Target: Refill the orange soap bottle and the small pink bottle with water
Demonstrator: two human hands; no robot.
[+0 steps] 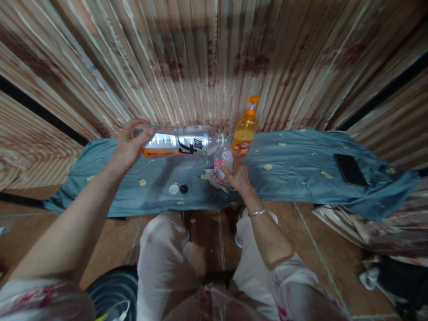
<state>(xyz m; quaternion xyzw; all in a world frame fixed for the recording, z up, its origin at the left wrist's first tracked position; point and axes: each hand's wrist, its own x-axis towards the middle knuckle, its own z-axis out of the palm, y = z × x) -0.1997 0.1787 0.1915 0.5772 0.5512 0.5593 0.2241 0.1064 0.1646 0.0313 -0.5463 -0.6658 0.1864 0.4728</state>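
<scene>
Left grip (129,145) clasps the tipped drink bottle (179,141); right grip (236,174) holds the small bottle (223,164) beneath its mouth, so keep them aligned.

Striped patterned curtains (207,58) hang behind a low surface draped in teal cloth (294,156), above brown floor (207,240).

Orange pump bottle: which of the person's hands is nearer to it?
Right. The right hand grips a small bottle just below the orange pump bottle; the left hand holds the large bottle far left.
</scene>
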